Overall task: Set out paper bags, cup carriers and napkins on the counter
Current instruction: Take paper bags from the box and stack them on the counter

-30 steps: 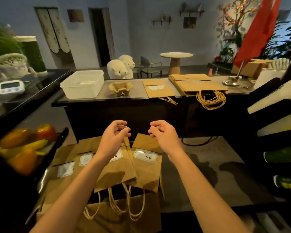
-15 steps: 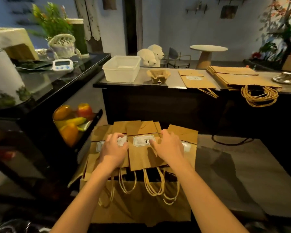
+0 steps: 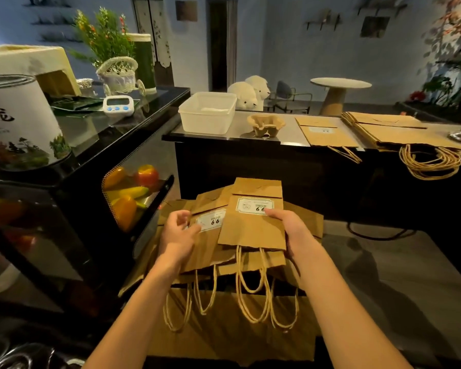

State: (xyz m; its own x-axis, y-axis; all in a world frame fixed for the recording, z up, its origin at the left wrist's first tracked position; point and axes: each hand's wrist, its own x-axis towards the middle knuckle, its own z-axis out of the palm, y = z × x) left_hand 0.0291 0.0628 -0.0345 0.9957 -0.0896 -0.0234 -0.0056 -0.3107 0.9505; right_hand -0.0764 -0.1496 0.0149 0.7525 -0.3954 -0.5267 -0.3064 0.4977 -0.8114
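While both hands hold bags [image 3: 250, 233] low, short of tabletop [image 3: 288, 135]: left hand [image 3: 177, 235] fingers curled round bags' edge, right hand [image 3: 286, 230] thumb pinching topmost. Best square edges, keep grip even, then lift across beside carrier [image 3: 265, 125].

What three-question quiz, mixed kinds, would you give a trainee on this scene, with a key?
1. True or false: the cup carrier sits on the counter between the white tub and flat paper bags.
2. The left hand and right hand both grip: A napkins, B a bag stack, C a timer?
3. Which hand touches the topmost bag's label?
Key: 1 true; 2 B; 3 right.
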